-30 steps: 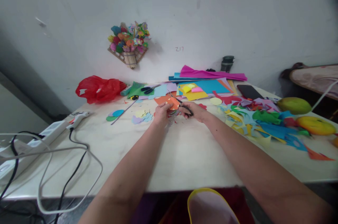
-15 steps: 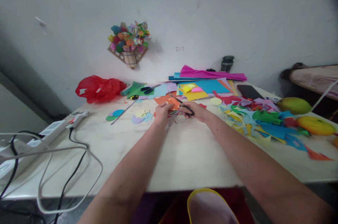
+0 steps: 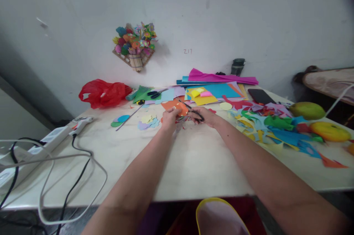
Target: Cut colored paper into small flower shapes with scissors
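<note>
My left hand (image 3: 170,117) pinches a piece of orange paper (image 3: 181,109) over the middle of the table. From the right, my right hand (image 3: 204,116) grips a pair of dark-handled scissors (image 3: 198,114), whose blades lie at the paper's upper right edge. Whether the blades are cutting into it I cannot tell. Beneath both hands are small paper scraps (image 3: 183,120), partly hidden. To the left sit pale scalloped paper cutouts (image 3: 149,121) and blue and green paper circles (image 3: 123,118).
Coloured paper sheets (image 3: 221,91) and a second pair of scissors (image 3: 155,94) lie at the back, near a red plastic bag (image 3: 103,93). Offcuts (image 3: 257,124), a phone (image 3: 260,96) and mangoes (image 3: 329,131) are on the right. A power strip (image 3: 35,154) with loose cables occupies the left.
Hardly anything differs. Both hands stay in place on the orange paper and scissors, with only a slight shift at the scissors.
</note>
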